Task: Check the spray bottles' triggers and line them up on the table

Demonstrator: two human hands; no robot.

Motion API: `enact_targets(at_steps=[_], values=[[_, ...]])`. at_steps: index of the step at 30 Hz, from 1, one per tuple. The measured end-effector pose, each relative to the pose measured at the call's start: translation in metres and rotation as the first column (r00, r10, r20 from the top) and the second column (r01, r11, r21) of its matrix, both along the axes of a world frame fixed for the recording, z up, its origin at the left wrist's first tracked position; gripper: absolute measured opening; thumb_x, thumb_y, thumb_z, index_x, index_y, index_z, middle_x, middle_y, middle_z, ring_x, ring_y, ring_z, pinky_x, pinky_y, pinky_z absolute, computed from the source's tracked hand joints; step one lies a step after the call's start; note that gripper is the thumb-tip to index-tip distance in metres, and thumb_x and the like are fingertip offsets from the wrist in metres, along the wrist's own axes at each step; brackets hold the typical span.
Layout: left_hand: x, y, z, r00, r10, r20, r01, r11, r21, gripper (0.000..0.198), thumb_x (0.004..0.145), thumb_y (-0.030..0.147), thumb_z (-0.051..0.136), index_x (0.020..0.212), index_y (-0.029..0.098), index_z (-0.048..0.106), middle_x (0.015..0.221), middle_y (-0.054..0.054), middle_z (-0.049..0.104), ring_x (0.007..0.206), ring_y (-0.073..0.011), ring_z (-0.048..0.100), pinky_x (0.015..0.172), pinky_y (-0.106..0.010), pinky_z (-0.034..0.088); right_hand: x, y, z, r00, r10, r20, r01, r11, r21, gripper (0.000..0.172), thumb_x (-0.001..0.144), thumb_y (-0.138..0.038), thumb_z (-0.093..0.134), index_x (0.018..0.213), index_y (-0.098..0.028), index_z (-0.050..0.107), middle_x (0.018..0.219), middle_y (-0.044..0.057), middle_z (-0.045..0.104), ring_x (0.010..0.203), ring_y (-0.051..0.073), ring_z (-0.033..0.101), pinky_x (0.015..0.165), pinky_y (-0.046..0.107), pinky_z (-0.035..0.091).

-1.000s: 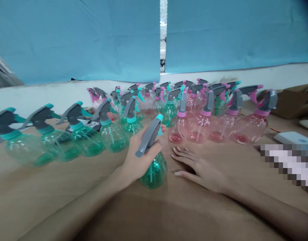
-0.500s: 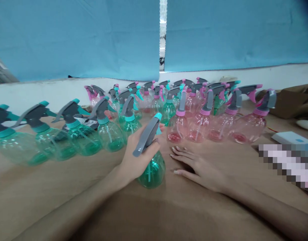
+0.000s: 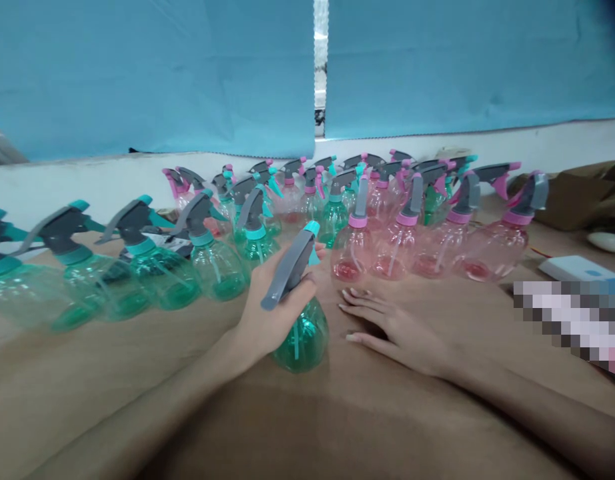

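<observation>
My left hand [image 3: 267, 307] is wrapped round the neck of a green spray bottle [image 3: 302, 340], which stands upright on the wooden table [image 3: 267, 420]. The bottle's grey head has a turquoise nozzle and tilts up above my fingers. To the right, my right hand [image 3: 397, 333] lies palm down on the table with its fingers spread, holding nothing. Just beyond its fingertips stands a pink spray bottle [image 3: 348, 257], the first of a row of pink ones. A row of green spray bottles [image 3: 220, 270] runs off to the left.
Behind the front rows, several more pink and green bottles [image 3: 335, 217] stand close together near the wall. At the right are a white box [image 3: 572, 268], a blurred-out patch and a brown cardboard box [image 3: 575, 197]. Blue cloth [image 3: 152, 80] hangs at the back.
The whole view has shifted slightly, so everything appears a little further left. Both hands keep their poses, the left one still round the green bottle.
</observation>
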State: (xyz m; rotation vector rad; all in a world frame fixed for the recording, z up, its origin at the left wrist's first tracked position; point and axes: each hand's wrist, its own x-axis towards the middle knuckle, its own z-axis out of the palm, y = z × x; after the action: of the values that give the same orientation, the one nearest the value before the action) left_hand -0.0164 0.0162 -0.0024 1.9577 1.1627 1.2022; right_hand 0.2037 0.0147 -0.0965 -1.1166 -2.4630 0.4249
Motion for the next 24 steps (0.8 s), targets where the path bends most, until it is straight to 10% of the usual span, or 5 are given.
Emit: enact_targets(at_steps=[24], values=[[-0.0053, -0.0027, 0.0057, 0.995, -0.035, -0.09, 0.04, 0.998, 0.051, 0.009, 0.082, 0.021, 0.047, 0.083, 0.024, 0.055, 0.081, -0.001, 0.062, 0.077, -0.0198, 0.061, 0.067, -0.034, 0.048, 0.0006, -0.0002, 0.0003, 1.0, 0.006, -0.023, -0.006, 1.0, -0.009, 0.055, 0.09, -0.051, 0.046, 0.138, -0.025, 0.04, 0.145, 0.005, 0.038, 0.134, 0.024, 0.032, 0.111, 0.048, 0.027]])
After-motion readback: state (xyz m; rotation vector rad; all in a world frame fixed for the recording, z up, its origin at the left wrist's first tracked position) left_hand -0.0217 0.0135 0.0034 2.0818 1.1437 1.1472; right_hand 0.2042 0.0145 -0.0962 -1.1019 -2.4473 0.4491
